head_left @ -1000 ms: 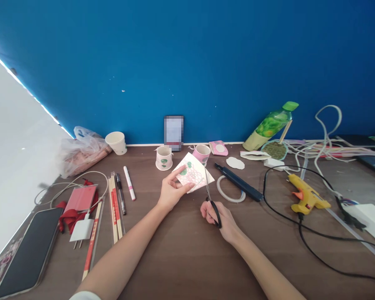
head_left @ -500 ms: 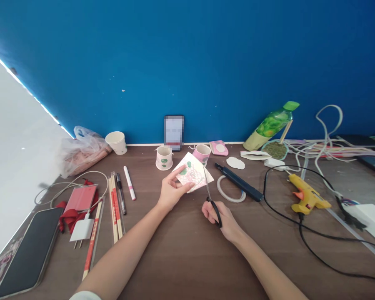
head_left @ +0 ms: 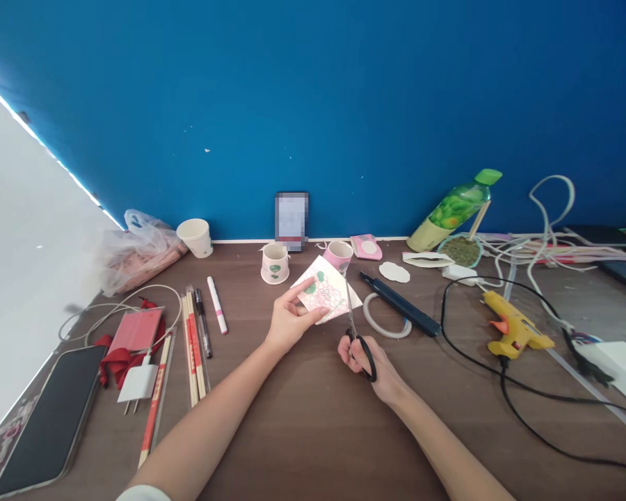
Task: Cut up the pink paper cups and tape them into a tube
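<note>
My left hand (head_left: 291, 319) pinches the left edge of a white piece of paper (head_left: 330, 287) printed with pink line drawings and green leaves. The thumb lies over its lower edge, the fingers along its left side. My right hand (head_left: 371, 365) has its fingers through the black handles of a pair of scissors (head_left: 362, 351). Their blades point up and away from me and lie at the paper's right part. Behind the paper stand a pink paper cup (head_left: 339, 255) and a white cut-down cup with green leaf prints (head_left: 274, 266).
A dark blue stick-like tool (head_left: 401, 304) and a white ring (head_left: 378, 321) lie to the right, before a yellow glue gun (head_left: 516, 325) with its black cord. A leaning bottle (head_left: 451, 212) touches the blue wall. Chopsticks (head_left: 192, 348), pens and a phone (head_left: 49, 421) are at left.
The paper has turned slightly in my left hand and sits a little further right. The scissors have tilted more upright against it. The other things stay in place.
</note>
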Action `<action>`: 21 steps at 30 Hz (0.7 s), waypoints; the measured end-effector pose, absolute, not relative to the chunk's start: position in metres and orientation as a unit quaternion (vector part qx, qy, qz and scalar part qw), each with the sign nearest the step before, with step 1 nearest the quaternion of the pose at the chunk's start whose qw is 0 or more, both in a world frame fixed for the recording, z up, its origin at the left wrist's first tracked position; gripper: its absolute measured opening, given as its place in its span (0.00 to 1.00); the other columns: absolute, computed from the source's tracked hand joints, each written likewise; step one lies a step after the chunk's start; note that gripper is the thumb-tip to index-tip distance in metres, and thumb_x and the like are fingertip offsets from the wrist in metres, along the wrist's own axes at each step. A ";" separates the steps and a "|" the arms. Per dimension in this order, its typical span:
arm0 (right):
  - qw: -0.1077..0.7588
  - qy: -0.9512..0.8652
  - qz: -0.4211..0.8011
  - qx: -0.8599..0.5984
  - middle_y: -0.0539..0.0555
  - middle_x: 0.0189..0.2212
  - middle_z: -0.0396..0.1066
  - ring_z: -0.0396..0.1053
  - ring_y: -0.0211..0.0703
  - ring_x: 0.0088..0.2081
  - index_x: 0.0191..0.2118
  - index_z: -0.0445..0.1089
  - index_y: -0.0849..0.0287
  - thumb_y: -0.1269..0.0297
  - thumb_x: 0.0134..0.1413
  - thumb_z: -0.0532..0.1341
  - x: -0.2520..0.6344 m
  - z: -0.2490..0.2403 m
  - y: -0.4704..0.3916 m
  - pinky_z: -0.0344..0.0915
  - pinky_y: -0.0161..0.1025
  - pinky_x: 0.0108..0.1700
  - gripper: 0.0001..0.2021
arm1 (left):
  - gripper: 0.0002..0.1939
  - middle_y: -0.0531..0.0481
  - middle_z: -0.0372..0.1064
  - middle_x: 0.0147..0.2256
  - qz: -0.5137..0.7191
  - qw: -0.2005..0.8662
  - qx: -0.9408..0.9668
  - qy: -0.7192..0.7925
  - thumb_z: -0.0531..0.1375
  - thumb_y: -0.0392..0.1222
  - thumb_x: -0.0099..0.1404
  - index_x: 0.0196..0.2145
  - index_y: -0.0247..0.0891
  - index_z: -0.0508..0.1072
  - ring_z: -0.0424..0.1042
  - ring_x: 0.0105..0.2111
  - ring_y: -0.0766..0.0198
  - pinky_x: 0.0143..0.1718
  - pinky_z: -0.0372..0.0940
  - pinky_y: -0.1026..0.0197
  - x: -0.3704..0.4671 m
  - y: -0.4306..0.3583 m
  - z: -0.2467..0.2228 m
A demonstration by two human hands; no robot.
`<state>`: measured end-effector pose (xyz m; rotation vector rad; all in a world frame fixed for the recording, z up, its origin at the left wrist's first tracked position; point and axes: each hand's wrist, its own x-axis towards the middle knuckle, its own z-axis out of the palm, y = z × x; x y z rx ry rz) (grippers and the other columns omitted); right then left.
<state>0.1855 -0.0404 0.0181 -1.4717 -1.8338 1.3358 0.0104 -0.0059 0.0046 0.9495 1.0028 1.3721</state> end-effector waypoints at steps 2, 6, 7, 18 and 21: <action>0.223 -0.657 0.491 -0.526 0.47 0.15 0.51 0.52 0.37 0.21 0.19 0.58 0.58 0.33 0.51 0.40 0.184 0.018 -0.041 0.49 0.37 0.25 0.31 | 0.34 0.41 0.68 0.51 0.585 0.564 0.401 0.423 0.70 0.39 0.45 0.51 0.40 0.70 0.73 0.30 0.67 0.29 0.69 0.66 0.011 -0.006 0.005; 0.243 -0.642 0.501 -0.527 0.46 0.14 0.50 0.50 0.35 0.20 0.19 0.57 0.58 0.33 0.50 0.42 0.180 0.018 -0.041 0.48 0.36 0.25 0.31 | 0.33 0.40 0.66 0.53 0.592 0.568 0.394 0.413 0.70 0.38 0.45 0.50 0.40 0.70 0.74 0.30 0.67 0.31 0.70 0.65 0.010 -0.006 0.005; 0.246 -0.640 0.503 -0.526 0.46 0.14 0.50 0.50 0.35 0.20 0.19 0.57 0.58 0.33 0.50 0.43 0.180 0.018 -0.041 0.48 0.36 0.25 0.31 | 0.32 0.40 0.66 0.53 0.593 0.567 0.394 0.414 0.70 0.38 0.45 0.50 0.40 0.70 0.74 0.29 0.67 0.31 0.71 0.65 0.010 -0.006 0.006; 0.197 -0.653 0.501 -0.533 0.47 0.14 0.53 0.52 0.35 0.20 0.19 0.58 0.58 0.51 0.52 0.48 0.191 0.021 -0.035 0.48 0.36 0.26 0.19 | 0.32 0.41 0.69 0.49 0.589 0.548 0.417 0.422 0.70 0.38 0.45 0.50 0.38 0.70 0.74 0.33 0.64 0.31 0.70 0.65 0.008 -0.005 0.005; 0.192 -0.652 0.503 -0.534 0.46 0.14 0.54 0.52 0.35 0.20 0.19 0.58 0.58 0.52 0.52 0.48 0.190 0.021 -0.035 0.48 0.36 0.26 0.19 | 0.33 0.41 0.70 0.48 0.586 0.555 0.416 0.419 0.70 0.39 0.45 0.50 0.38 0.70 0.74 0.32 0.64 0.32 0.70 0.64 0.008 -0.005 0.005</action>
